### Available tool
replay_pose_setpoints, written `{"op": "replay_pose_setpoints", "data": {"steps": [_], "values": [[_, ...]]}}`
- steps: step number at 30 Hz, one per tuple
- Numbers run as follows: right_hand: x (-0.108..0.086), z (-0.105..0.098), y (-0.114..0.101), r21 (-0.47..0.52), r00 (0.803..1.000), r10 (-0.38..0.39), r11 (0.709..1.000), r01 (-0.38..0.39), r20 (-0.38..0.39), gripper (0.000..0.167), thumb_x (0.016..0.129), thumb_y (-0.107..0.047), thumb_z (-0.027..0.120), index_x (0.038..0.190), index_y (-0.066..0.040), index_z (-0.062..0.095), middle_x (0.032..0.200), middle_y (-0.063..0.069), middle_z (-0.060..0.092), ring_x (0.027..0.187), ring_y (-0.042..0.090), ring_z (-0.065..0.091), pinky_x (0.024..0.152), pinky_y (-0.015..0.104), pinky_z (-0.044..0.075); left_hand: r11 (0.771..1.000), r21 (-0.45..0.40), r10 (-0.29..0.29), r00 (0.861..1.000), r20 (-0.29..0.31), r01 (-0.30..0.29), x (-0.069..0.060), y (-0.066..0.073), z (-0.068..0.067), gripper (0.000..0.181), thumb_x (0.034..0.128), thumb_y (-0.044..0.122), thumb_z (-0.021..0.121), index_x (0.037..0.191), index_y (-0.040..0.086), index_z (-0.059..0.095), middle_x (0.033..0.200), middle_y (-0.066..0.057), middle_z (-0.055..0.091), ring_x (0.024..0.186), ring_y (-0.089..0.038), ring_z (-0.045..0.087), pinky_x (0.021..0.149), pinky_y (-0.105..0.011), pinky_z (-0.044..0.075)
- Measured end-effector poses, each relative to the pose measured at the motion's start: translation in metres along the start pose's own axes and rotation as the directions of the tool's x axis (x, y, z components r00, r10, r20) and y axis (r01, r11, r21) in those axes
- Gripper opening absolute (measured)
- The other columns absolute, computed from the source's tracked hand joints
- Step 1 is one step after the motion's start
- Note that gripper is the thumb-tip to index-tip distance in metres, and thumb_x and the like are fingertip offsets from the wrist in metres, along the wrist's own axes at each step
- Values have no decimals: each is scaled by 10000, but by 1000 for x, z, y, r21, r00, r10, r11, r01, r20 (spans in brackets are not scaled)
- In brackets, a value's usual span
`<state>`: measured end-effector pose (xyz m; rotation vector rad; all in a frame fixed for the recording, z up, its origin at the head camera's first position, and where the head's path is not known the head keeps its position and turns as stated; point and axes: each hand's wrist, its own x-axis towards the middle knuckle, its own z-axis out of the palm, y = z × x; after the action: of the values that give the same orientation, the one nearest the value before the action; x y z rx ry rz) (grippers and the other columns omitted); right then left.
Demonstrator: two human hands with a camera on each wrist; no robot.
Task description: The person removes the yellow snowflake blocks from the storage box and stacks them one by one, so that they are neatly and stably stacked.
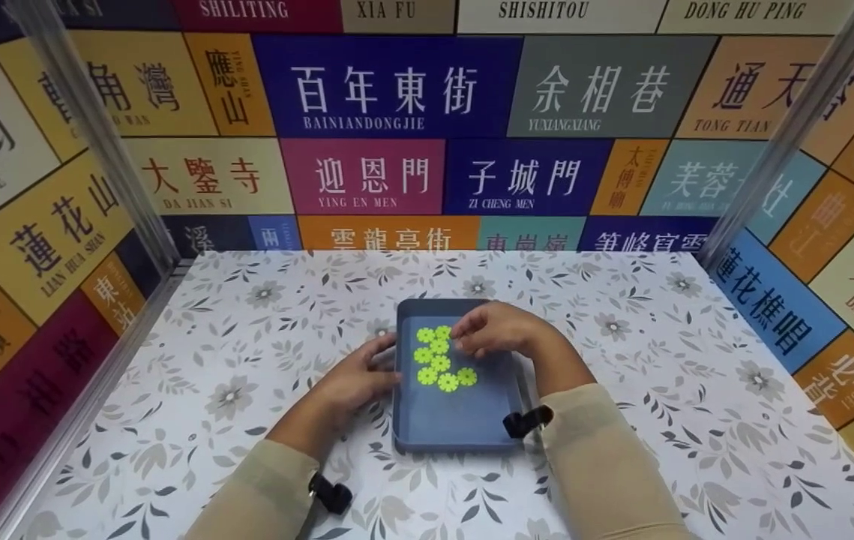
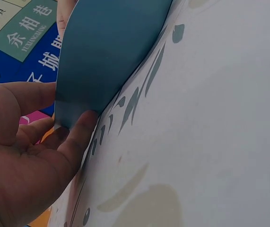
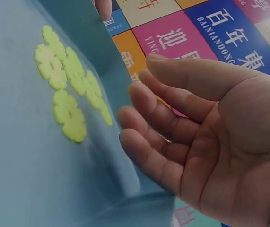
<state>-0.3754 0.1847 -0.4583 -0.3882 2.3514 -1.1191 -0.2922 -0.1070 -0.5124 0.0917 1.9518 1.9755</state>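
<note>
The tray (image 1: 456, 420) has room at its near end, flower pieces (image 1: 435, 362) blocking beyond.

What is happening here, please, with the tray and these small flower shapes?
A person is working at a tray on a leaf-patterned surface. The left grip holds the tray's left edge. The right grip hovers over the tray with nothing visible in it, close to the bright yellow-green flower shapes, which lie together inside.
</note>
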Motion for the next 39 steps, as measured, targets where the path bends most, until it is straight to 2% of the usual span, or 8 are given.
{"op": "replay_pose_setpoints", "data": {"steps": [6,11,15,22,30,39], "values": [[2,1,-1,-93,997,12,996,-5,71,327,889,-167,832,1209,-110,792,994,-6,790,862,131,698,867,376,607,1000,-19,-4,1000,5,4,1,-1,0,829,935,-56,687,1668,191,387,1728,-172,381,1466,-356,568,1160,-415,549],[2,3,-4,-217,991,36,976,-8,126,334,868,-111,859,1193,-159,798,1035,-9,782,924,120,687,845,325,590,1000,-27,-8,1000,13,8,2,-2,0,836,937,-57,685,1672,195,377,1725,-175,386,1465,-361,567,1143,-418,562],[5,7,-4,-275,986,63,961,-19,153,344,831,-80,887,1143,-197,800,1036,-9,758,919,136,666,762,267,556,1000,-14,-11,1000,12,11,2,-1,0,833,938,-41,690,1672,200,379,1725,-171,386,1479,-363,552,1143,-421,561],[7,14,-3,-308,984,24,951,32,178,374,788,15,887,1100,-165,785,1008,28,697,868,147,600,688,254,526,999,-54,-6,1000,13,7,0,0,1,823,947,-75,661,1676,160,361,1697,-222,408,1451,-373,574,1142,-412,562],[6,17,-4,-323,988,33,946,17,149,336,805,20,865,1055,-193,793,987,4,716,842,155,610,673,281,529,999,-38,-14,1000,5,14,0,0,0,813,957,-56,669,1674,189,374,1701,-206,414,1446,-357,586,1151,-412,555],[0,17,-4,-318,992,3,947,37,124,315,843,35,813,1064,-189,817,915,3,698,742,147,585,619,276,509,999,-43,-15,1000,6,16,0,1,1,816,954,-57,669,1673,195,377,1705,-199,410,1451,-353,581,1146,-402,558]]}}
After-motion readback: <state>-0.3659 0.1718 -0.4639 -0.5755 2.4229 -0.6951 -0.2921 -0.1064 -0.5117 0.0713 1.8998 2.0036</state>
